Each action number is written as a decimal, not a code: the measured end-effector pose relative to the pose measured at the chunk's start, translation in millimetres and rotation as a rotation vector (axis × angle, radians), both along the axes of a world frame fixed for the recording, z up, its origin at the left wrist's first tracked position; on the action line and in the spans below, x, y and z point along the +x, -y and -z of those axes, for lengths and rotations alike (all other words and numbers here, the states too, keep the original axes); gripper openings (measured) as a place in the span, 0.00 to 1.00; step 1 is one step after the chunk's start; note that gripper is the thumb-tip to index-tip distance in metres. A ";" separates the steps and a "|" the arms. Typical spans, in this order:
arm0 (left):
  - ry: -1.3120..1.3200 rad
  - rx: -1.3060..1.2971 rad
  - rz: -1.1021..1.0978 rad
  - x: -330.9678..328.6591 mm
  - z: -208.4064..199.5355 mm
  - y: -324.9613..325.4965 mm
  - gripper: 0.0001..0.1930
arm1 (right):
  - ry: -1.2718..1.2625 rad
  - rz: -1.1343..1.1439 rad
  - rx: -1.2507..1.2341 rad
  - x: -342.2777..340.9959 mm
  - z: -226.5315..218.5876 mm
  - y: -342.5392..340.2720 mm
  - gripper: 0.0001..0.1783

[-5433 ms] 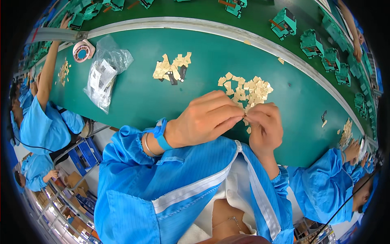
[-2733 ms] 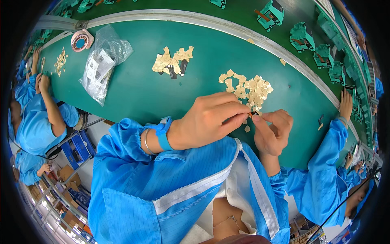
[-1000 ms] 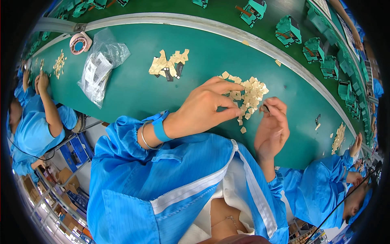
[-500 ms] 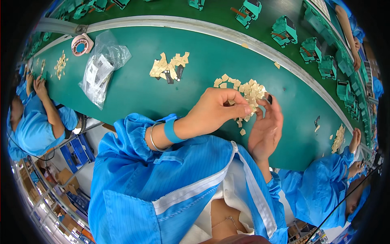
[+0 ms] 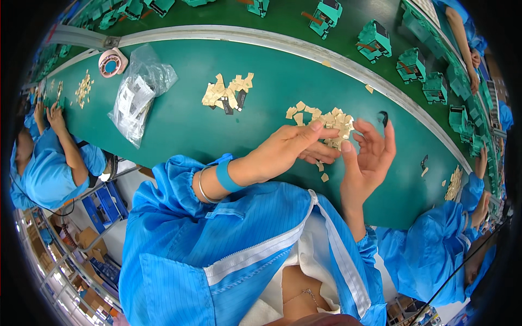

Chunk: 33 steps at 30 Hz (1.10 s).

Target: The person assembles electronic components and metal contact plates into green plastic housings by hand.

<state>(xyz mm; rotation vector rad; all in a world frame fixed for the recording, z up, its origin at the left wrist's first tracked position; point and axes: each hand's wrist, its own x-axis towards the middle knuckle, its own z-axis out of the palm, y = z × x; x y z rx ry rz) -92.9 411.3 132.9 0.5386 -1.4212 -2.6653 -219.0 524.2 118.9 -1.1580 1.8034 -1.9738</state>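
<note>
My left hand (image 5: 285,148) reaches in from the left with its fingers stretched out and nothing visible in them. Its fingertips lie over the near edge of a pile of small cream paper-like pieces (image 5: 329,119). Just right of that pile, my right hand (image 5: 371,157) is raised, palm turned left, thumb and fingers apart. A small dark piece (image 5: 383,117) sits at its index fingertip and seems to cling there. Farther left on the green table (image 5: 185,119) lies a second heap of cream pieces (image 5: 225,89), with a few black strips among them.
A clear plastic bag (image 5: 136,103) with white contents and a tape roll (image 5: 111,64) lie at the left. Beyond a metal rail (image 5: 272,37), green plastic assemblies (image 5: 375,41) stand on a belt. Co-workers in blue sit at left (image 5: 51,163) and right (image 5: 429,250).
My left thumb and fingers have come out of a pinch and spread. The right hand has risen to the right, carrying the dark piece at its fingertip. The green assemblies have shifted slightly left.
</note>
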 end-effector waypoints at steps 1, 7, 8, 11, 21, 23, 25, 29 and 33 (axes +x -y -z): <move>-0.002 -0.001 0.003 -0.3 0.2 0.5 0.33 | 0.119 0.002 -0.027 1.4 -5.6 6.5 0.38; 0.015 -0.045 -0.067 1.8 0.9 -1.2 0.35 | 0.267 -0.035 0.026 -5.7 -4.3 1.2 0.41; 0.017 -0.013 -0.094 2.7 1.4 -0.6 0.31 | 0.264 -0.033 -0.012 -6.1 -3.7 -1.0 0.41; 0.047 -0.306 -0.133 7.1 4.5 10.0 0.21 | 0.084 -0.005 0.085 -8.3 -2.4 -1.8 0.40; 0.157 -1.673 -0.679 -39.7 -22.1 122.1 0.36 | 0.168 0.026 -0.049 -13.0 6.4 -3.8 0.06; 0.164 -1.700 -0.709 -58.7 -17.3 140.8 0.40 | 0.221 -0.073 -0.019 -10.4 8.9 -7.3 0.07; 0.003 -1.803 -0.657 -78.8 -15.1 150.0 0.44 | 0.239 -0.081 -0.013 -9.9 10.0 -8.3 0.08; 0.180 -2.253 -0.463 -104.7 1.8 175.9 0.38 | 0.277 -0.118 -0.019 -10.0 9.9 -8.7 0.10; 0.052 -1.803 -0.443 -99.7 -0.7 189.1 0.33 | 0.300 -0.121 -0.058 -13.5 5.3 -13.7 0.11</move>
